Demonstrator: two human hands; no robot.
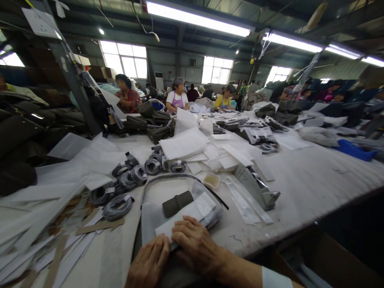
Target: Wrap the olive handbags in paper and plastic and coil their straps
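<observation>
Low in the middle of the head view, a white wrapping sheet (183, 214) lies folded over a bag-like piece with a dark edge. My right hand (196, 244) has its fingers curled over the near part of the sheet. Close beside it, my left hand (149, 262) presses its fingers together at the sheet's left corner; its thumb is hidden. Just beyond the sheet lies a dark olive strap piece or small pouch (178, 203), on a pale translucent layer. A dark looped handle (168, 177) arches around the far side of this.
Coiled grey straps (118, 207) lie left of the work. White sheets (183, 143) are piled behind it. A small dish (211, 180) and a grey tape dispenser (256, 187) stand to the right. Paper and cardboard strips (60, 256) cover the left side. Several people work farther back.
</observation>
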